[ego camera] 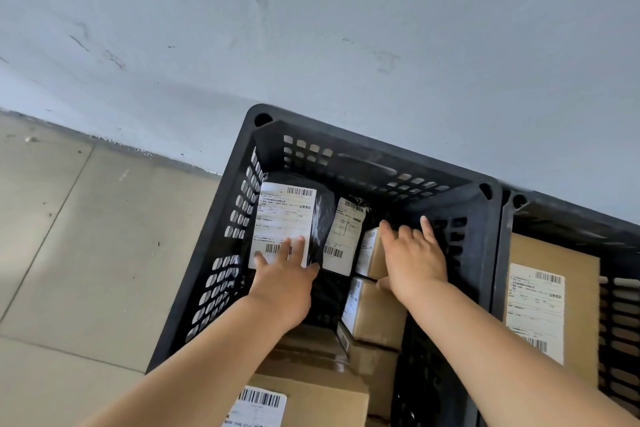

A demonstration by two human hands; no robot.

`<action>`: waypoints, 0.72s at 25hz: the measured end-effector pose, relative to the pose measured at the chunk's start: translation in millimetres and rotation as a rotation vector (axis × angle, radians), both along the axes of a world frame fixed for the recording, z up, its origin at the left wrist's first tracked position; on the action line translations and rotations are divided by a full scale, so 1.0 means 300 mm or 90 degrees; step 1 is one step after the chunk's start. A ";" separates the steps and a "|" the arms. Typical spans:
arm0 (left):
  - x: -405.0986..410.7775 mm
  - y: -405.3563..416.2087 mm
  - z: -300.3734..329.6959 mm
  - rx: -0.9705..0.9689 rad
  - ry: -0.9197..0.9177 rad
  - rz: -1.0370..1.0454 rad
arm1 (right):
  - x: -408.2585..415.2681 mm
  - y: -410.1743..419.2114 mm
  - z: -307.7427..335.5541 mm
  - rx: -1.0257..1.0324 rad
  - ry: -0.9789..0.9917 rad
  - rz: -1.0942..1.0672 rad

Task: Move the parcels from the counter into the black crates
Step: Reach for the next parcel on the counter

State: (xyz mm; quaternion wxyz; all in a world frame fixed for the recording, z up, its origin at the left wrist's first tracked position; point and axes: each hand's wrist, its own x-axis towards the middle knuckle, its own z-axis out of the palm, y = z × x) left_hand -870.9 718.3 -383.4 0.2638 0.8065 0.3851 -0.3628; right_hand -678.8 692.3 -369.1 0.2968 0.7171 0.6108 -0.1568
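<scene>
Parcel: black bag, long axis toward the wall, label up, inside crate.
Left grip: fingers spread flat on the bag.
Right grip: fingers apart, resting on brown box.

Two bare forearms reach up from the bottom of the frame toward its middle, roughly side by side and slightly converging. The left hand sits left of centre, palm down, fingers straight and a little spread, thumb angled out to the right. The right hand sits right of centre and slightly higher in the frame, also palm down, fingers extended and fanned, the little finger pointing furthest up. Both wrists are nearly straight, and neither hand curls round anything.
</scene>
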 end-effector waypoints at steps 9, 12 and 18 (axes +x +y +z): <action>0.032 0.004 -0.023 -0.005 0.043 -0.044 | -0.007 -0.017 -0.015 -0.113 0.032 -0.058; 0.040 0.012 -0.028 0.015 0.051 -0.075 | 0.001 -0.012 -0.013 -0.115 0.050 -0.083; -0.003 0.023 0.018 -0.016 0.004 -0.054 | -0.026 -0.045 0.037 -0.036 0.066 -0.047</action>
